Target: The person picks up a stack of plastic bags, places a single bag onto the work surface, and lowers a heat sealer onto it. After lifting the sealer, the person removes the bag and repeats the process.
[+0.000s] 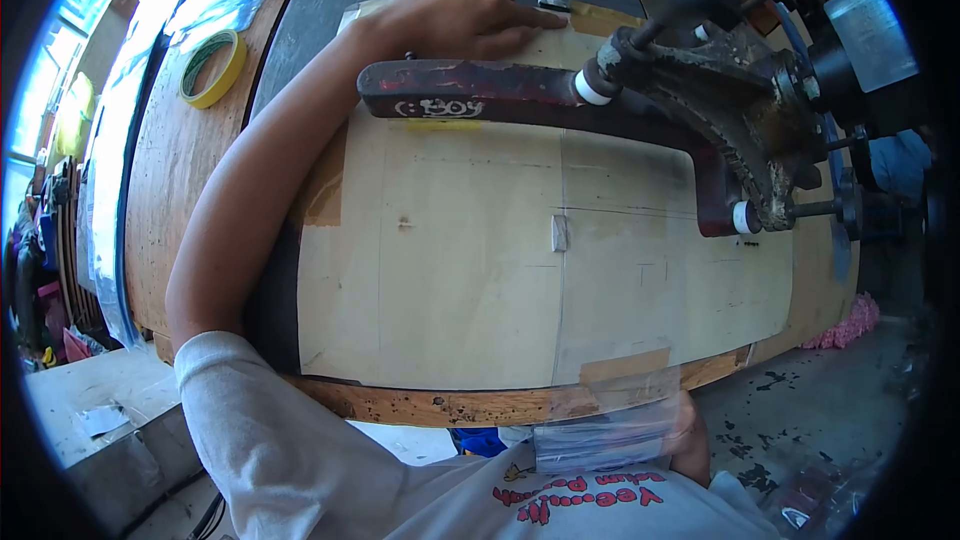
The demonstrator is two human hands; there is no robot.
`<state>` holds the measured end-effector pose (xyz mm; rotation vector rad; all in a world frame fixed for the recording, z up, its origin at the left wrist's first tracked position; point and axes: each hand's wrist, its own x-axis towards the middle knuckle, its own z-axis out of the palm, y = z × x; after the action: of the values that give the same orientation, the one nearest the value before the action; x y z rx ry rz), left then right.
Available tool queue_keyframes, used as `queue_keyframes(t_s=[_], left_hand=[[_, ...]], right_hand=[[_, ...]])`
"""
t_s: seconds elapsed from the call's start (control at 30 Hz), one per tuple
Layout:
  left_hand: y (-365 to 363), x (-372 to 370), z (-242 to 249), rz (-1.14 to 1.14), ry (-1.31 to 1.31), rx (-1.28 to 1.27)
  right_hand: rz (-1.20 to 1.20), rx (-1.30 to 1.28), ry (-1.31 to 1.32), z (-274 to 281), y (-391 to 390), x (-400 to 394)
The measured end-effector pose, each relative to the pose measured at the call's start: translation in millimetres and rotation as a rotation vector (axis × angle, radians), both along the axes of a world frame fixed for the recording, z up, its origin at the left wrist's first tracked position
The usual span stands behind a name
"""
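Note:
My left hand (465,15) reaches across to the far side of the pale board (450,270), behind a dark red metal arm (470,90) with white writing. Its fingers are stretched toward the right, the longest one close to a small dark object (553,4). It seems to hold nothing. At the near table edge, low in front of my shirt, my right hand (686,418) is closed on a stack of clear plastic bags (605,435). The plastic partly covers its fingers. A clear sheet (615,320) lies over the board's right half.
A black metal bracket with knobs (720,90) carries the red arm at the right. A yellow tape roll (213,69) lies on the wooden table at the left. Brown tape (625,367) marks the board's near edge. Plastic sheeting (225,0) lies at the back left.

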<state>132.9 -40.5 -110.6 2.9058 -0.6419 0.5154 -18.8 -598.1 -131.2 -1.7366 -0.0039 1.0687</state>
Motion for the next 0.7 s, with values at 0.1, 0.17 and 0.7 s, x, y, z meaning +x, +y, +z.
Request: queue_keyframes(t_s=[0.1,0.17,0.7], left_hand=[[0,0,1,-0.017,-0.013,-0.007],[0,0,1,-0.023,-0.008,-0.015],[-7,-8,27,-0.034,0.161,-0.1]], right_hand=[[0.002,0.014,0.062,-7,-8,2],[-0.097,0.035,0.015,4,3,-6],[-0.146,-0.005,-0.043,12,11,-8]])
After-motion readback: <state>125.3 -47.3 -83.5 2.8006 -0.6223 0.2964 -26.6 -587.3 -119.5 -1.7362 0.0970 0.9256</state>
